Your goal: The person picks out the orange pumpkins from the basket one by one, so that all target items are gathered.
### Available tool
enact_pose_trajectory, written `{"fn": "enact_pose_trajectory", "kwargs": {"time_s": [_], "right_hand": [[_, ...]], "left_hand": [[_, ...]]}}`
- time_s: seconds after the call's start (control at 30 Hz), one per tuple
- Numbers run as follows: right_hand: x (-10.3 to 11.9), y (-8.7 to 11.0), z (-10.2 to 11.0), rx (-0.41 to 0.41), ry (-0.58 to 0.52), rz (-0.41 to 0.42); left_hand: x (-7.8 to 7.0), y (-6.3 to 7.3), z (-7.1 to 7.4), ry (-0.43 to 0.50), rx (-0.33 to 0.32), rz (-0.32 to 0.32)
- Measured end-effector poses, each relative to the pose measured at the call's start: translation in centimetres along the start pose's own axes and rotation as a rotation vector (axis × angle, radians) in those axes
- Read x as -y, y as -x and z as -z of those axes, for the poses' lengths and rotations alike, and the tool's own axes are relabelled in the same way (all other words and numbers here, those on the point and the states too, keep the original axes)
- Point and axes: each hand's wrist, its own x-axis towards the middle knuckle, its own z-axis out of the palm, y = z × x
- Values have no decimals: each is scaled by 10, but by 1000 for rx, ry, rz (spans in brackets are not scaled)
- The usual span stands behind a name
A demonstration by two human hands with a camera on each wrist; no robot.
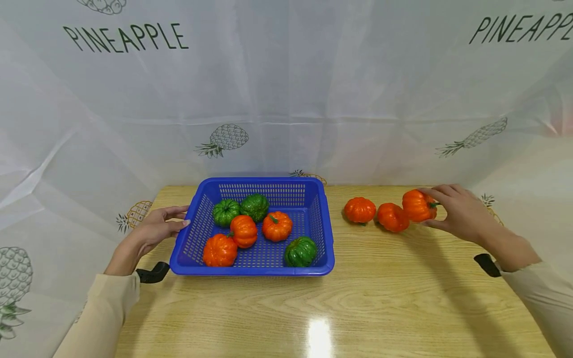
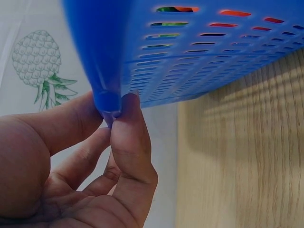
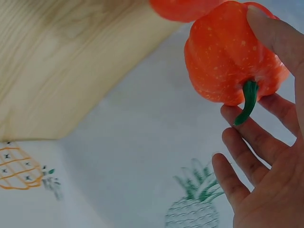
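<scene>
A blue plastic basket (image 1: 251, 271) with slotted walls stands on the table, holding 3 orange pumpkins (image 1: 277, 226) and 3 green pumpkins (image 1: 301, 251). At its left side my left hand (image 1: 156, 228) pinches the rim between thumb and fingers, as the left wrist view shows up close. To the right of the basket, my right hand (image 1: 463, 211) grips a small orange pumpkin (image 3: 232, 54) with a green stem. Two other orange pumpkins (image 1: 360, 210) lie between the basket and that hand; the nearer one (image 1: 393, 217) sits just left of the held pumpkin.
The wooden table (image 1: 250, 313) runs in front of the basket and to its right. A pale curtain (image 1: 286, 89) printed with pineapples hangs behind the table's back edge and along both sides. Black straps (image 1: 153, 273) are at the wrists.
</scene>
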Motion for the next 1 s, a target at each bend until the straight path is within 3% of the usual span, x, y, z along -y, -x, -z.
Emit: {"fn": "enact_pose_trajectory", "kwargs": {"time_s": [0.47, 1.0], "right_hand": [[-24, 15, -12, 120, 31, -127], [-33, 18, -34, 251, 13, -167]], "left_hand": [[0, 2, 0, -12, -7, 2], [-1, -1, 0, -15, -4, 19]]}}
